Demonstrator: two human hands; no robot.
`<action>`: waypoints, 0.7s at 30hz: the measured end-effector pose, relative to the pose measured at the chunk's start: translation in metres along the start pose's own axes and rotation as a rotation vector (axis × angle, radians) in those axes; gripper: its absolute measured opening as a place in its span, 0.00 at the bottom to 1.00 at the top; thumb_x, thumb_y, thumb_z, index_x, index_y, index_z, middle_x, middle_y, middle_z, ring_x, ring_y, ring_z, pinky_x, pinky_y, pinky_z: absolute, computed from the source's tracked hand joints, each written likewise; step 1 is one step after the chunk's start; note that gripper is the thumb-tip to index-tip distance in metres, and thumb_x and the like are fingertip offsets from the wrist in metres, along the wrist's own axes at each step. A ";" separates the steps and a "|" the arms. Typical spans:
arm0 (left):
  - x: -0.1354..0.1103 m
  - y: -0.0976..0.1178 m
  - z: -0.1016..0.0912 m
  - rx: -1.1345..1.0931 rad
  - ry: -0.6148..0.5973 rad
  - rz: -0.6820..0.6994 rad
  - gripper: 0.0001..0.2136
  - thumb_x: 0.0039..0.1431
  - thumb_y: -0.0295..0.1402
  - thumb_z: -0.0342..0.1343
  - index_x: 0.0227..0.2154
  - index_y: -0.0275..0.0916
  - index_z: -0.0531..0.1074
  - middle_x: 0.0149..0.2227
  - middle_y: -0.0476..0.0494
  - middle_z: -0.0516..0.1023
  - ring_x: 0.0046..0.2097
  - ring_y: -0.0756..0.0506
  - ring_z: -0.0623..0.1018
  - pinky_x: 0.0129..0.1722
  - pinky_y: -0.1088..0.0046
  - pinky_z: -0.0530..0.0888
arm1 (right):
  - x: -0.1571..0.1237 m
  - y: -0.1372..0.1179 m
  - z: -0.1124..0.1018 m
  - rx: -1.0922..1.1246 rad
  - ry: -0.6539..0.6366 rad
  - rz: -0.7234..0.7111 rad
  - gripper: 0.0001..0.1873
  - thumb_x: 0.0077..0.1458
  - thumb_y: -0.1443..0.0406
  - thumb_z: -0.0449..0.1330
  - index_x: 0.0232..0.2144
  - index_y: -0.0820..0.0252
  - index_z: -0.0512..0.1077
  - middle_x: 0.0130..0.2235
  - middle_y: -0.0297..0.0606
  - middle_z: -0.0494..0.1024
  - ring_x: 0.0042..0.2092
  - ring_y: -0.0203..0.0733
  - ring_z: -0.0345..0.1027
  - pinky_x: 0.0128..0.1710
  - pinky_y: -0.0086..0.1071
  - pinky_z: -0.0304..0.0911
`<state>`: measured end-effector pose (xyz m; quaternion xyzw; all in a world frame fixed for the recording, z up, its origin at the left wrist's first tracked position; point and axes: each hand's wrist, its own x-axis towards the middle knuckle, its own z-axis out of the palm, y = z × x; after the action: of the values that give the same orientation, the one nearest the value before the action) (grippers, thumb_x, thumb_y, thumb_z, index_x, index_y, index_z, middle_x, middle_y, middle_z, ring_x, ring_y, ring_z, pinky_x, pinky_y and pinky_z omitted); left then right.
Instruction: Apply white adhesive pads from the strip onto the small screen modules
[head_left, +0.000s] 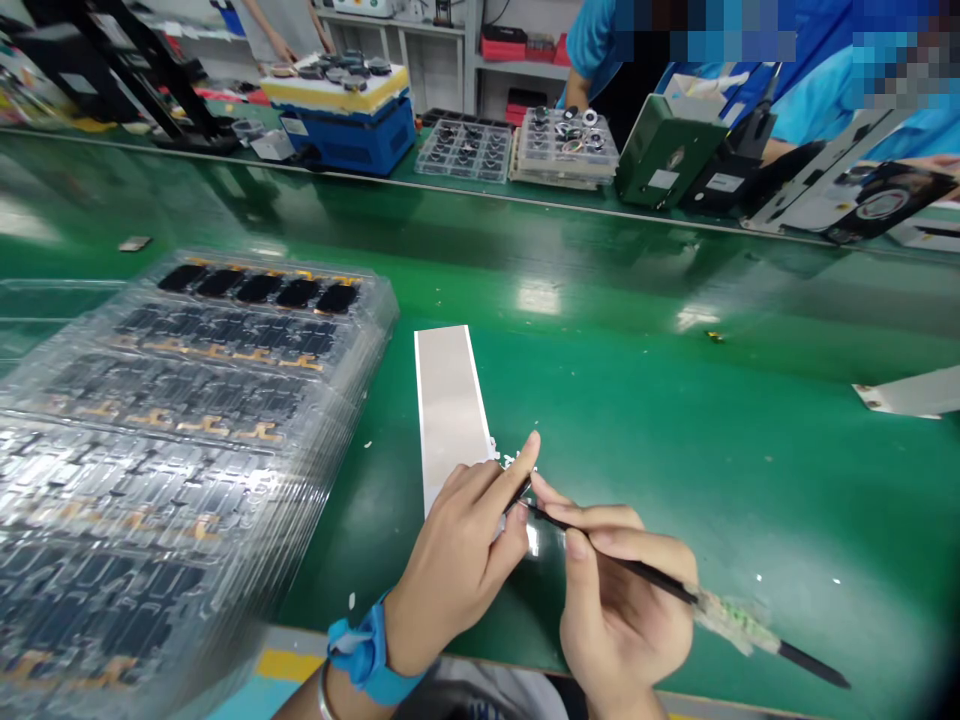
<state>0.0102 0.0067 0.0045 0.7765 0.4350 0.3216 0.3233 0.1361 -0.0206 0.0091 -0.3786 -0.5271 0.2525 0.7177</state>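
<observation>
My left hand (465, 545), with a blue wrist strap, is closed in a pinch. Between its thumb and fingers is a small dark, flat piece (517, 494), mostly hidden by the fingers. My right hand (634, 605) grips black tweezers (664, 580) that have tape wrapped round their rear part. The tweezers' tip meets the dark piece at the left fingertips; whether it grips anything there I cannot tell. Under and beyond the left hand lies a long beige strip with white edges (454, 400). Small white scraps (511, 461) lie beside that strip.
At the left rises a stack of clear plastic trays (341, 425) with rows of small dark screens (260, 289). Across the green table (637, 400), a raised shelf bears a blue box (360, 135), parts trays (465, 150) and a green device (667, 150). People stand behind it.
</observation>
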 end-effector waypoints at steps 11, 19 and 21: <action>0.001 0.000 0.000 -0.028 -0.018 -0.023 0.25 0.69 0.28 0.41 0.68 0.45 0.52 0.39 0.44 0.74 0.39 0.43 0.71 0.41 0.64 0.69 | 0.000 0.002 0.000 -0.019 0.043 0.013 0.16 0.57 0.82 0.52 0.41 0.59 0.67 0.37 0.38 0.78 0.44 0.41 0.78 0.44 0.40 0.79; 0.002 0.001 -0.002 -0.038 -0.018 -0.025 0.24 0.70 0.28 0.41 0.67 0.44 0.55 0.40 0.43 0.75 0.40 0.42 0.72 0.41 0.63 0.70 | -0.002 0.000 0.002 -0.057 0.036 0.040 0.14 0.59 0.79 0.54 0.40 0.57 0.66 0.37 0.37 0.78 0.44 0.42 0.78 0.43 0.43 0.80; 0.002 0.000 -0.002 -0.041 -0.018 -0.024 0.23 0.70 0.29 0.42 0.66 0.45 0.56 0.40 0.43 0.75 0.39 0.42 0.73 0.41 0.63 0.70 | -0.002 0.000 0.002 -0.064 0.036 0.041 0.13 0.59 0.78 0.54 0.40 0.56 0.66 0.37 0.37 0.78 0.43 0.42 0.78 0.41 0.42 0.80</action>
<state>0.0099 0.0090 0.0059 0.7672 0.4346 0.3196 0.3470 0.1337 -0.0210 0.0083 -0.4165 -0.5139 0.2432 0.7094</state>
